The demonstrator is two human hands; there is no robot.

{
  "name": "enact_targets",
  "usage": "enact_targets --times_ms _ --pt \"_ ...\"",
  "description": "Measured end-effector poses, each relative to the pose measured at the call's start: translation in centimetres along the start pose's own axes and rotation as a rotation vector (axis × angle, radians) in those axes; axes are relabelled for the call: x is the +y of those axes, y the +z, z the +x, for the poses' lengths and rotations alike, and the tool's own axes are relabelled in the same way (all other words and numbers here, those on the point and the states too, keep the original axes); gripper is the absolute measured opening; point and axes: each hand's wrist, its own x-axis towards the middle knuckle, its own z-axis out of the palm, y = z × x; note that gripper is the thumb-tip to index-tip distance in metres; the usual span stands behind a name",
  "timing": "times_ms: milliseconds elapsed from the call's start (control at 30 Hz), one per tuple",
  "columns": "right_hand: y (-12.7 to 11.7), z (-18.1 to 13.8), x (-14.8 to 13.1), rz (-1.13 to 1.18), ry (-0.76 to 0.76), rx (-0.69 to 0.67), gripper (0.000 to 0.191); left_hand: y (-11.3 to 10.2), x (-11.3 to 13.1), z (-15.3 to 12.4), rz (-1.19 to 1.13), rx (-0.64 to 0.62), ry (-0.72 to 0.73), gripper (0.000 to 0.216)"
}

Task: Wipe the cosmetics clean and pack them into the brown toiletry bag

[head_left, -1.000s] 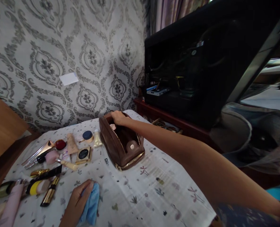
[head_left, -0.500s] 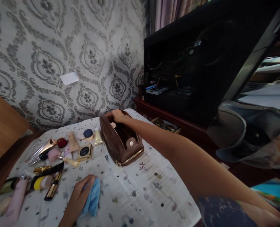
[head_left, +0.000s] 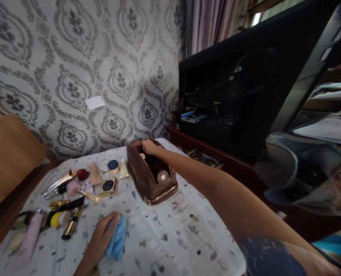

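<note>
A brown zip makeup bag point(head_left: 140, 174) stands unzipped on the patterned white cloth point(head_left: 158, 245), its snap tab towards me. My right hand point(head_left: 149, 147) is at the bag's far end, fingers closed around the rim there; the fingertips are partly hidden. Just below that hand a small pale thing point(head_left: 142, 156) shows in the opening. Nearer to me, my left hand point(head_left: 105, 232) grips a crumpled blue cloth point(head_left: 117, 239) that rests on the table. Left of the bag lie a cream tube point(head_left: 124, 169), a dark-lidded jar point(head_left: 113, 165) and a gold-edged compact point(head_left: 108, 186).
Several more cosmetics spread leftward, among them a makeup brush point(head_left: 85, 193), a pink tube point(head_left: 32, 235) and a gold-and-black lipstick point(head_left: 71, 224). Patterned wallpaper point(head_left: 115, 96) is behind the table. A black television point(head_left: 216, 92) stands on the right, with a clear plastic bag point(head_left: 305, 172) nearby.
The view has shifted a little, so everything sits slightly further right. Both hands keep their places, the left on the blue cloth and the right at the bag's far end.
</note>
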Motion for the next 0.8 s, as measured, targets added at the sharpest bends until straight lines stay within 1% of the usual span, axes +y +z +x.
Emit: enact_targets --times_ms 67,200,333,467,500,567,633,667,733,800 --pt "-0.1 0.1 0.1 -0.013 -0.007 0.000 0.036 0.0 -0.1 0.0 -0.017 -0.018 -0.019 0.054" --pt "-0.4 -0.1 -0.1 -0.034 -0.025 0.003 0.036 -0.4 -0.2 0.3 0.077 -0.012 0.072 0.052" --pt "-1.3 -1.2 -0.6 -0.062 -0.049 0.028 0.034 -0.6 -0.1 0.3 0.122 0.012 0.098 0.049" --pt "-2.7 -3.7 -1.2 -0.063 -0.079 0.107 0.023 -0.4 0.1 0.3 0.105 0.007 0.085 0.051" --pt "-3.0 -4.7 -1.4 -0.055 -0.082 0.136 0.023 -0.4 0.1 0.3 0.102 0.003 0.077 0.052" --pt "-3.0 -7.0 -1.7 -0.031 -0.086 0.188 0.030 -0.4 -0.1 0.3 0.103 -0.003 0.060 0.053" --pt "-2.2 -9.8 -2.1 0.005 -0.106 0.232 0.039 -0.5 -0.2 0.4 0.112 -0.008 0.049 0.054" --pt "-1.5 -11.3 -2.3 0.039 -0.125 0.257 0.040 -0.5 -0.3 0.4 0.122 -0.013 0.048 0.054" --pt "0.6 -14.2 -2.8 0.192 -0.184 0.360 0.032 -0.5 -0.4 0.5 0.147 -0.022 0.051 0.054" --pt "3.2 -16.7 -3.3 0.181 -0.273 0.470 0.038 -0.5 -0.4 0.7 0.169 -0.040 0.055 0.055"
